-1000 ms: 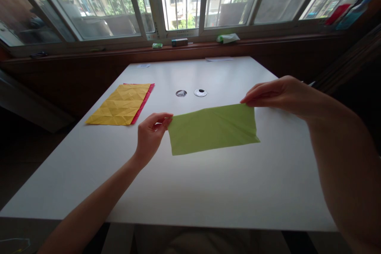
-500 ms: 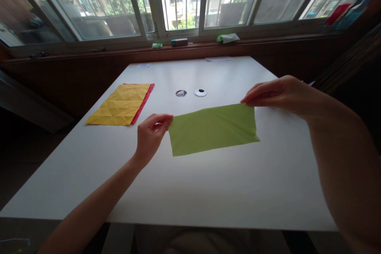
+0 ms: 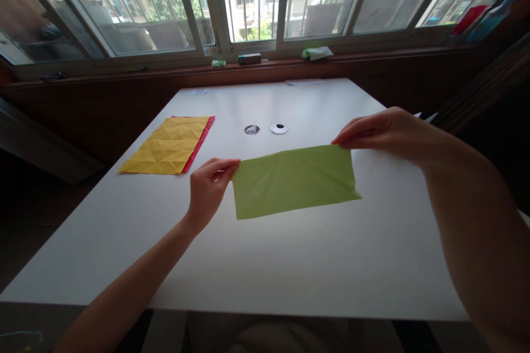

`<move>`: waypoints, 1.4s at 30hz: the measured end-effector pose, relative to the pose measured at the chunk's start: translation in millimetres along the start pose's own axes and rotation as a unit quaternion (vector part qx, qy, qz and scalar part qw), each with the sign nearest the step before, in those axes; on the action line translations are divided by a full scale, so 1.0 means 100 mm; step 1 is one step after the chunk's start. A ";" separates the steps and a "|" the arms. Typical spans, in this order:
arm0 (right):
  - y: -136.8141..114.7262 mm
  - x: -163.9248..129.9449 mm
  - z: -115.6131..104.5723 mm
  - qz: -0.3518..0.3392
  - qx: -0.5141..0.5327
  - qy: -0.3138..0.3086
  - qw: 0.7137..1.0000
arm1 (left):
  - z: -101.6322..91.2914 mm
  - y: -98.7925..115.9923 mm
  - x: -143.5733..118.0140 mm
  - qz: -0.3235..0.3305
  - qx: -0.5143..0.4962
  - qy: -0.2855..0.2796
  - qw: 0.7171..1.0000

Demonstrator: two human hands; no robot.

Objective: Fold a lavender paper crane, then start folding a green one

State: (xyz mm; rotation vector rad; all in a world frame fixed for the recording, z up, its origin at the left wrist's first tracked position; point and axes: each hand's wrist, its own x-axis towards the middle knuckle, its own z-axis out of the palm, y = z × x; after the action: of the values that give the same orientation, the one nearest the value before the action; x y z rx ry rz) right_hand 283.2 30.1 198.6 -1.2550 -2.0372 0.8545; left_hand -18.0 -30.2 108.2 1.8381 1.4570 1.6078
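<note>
The green paper (image 3: 293, 179) lies folded into a long rectangle near the middle of the white table (image 3: 290, 265), and both hands hold it by its far corners: the left hand (image 3: 209, 187) pinches the far left corner between thumb and fingertips, and the right hand (image 3: 385, 131) pinches the far right corner the same way, fingers closed on the sheet. The work in hand looks like lining up the far edge of a fold, and to do it well the two corners should be matched layer on layer before any pressure goes on, with the near edge flat on the table so the sheet does not skew. Whether the layers at each corner already sit flush is hard to tell from this angle, since the fingers cover them. The paper's near right corner points out a little past the rest, so the rectangle sits slightly turned to the table's front edge. There is bare table on every side of it: a broad strip toward the person, and room beyond up to the two round fittings (image 3: 265, 129). The creased yellow sheet (image 3: 168, 145), lying on a red sheet (image 3: 201, 140), rests well apart to the left.
</note>
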 end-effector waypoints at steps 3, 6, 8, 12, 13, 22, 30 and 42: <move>0.03 0.01 0.00 -0.001 -0.003 -0.005 1.000 | 0.00 -0.03 0.01 0.001 0.003 -0.002 1.000; 0.13 0.05 0.04 0.004 -0.020 -0.023 1.000 | 0.01 -0.12 0.03 -0.010 0.018 -0.016 1.000; 0.24 0.12 0.12 0.013 -0.043 -0.043 0.998 | 0.03 -0.22 0.06 -0.039 0.043 -0.050 0.997; 0.51 0.29 0.39 0.057 -0.109 -0.095 0.988 | 0.07 -0.48 0.11 -0.066 0.089 -0.123 0.986; 0.57 0.32 0.47 0.071 -0.133 -0.101 0.983 | 0.09 -0.54 0.12 -0.066 0.100 -0.139 0.983; 0.79 0.33 0.85 0.070 -0.255 -0.129 0.956 | 0.16 -0.72 0.09 0.014 0.190 -0.236 0.953; 0.62 0.20 0.98 0.015 -0.396 -0.091 0.914 | 0.17 -0.54 0.00 0.078 0.298 -0.252 0.917; 0.20 -0.06 1.33 -0.010 -0.509 -0.015 0.861 | 0.38 -0.09 -0.02 0.152 0.434 -0.276 0.844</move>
State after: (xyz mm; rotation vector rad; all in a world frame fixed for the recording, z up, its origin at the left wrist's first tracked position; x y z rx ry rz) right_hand 195.1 3.6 99.7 -1.7018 -2.6020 -0.3423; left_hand 10.5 -13.7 88.2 2.8015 1.7850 0.3291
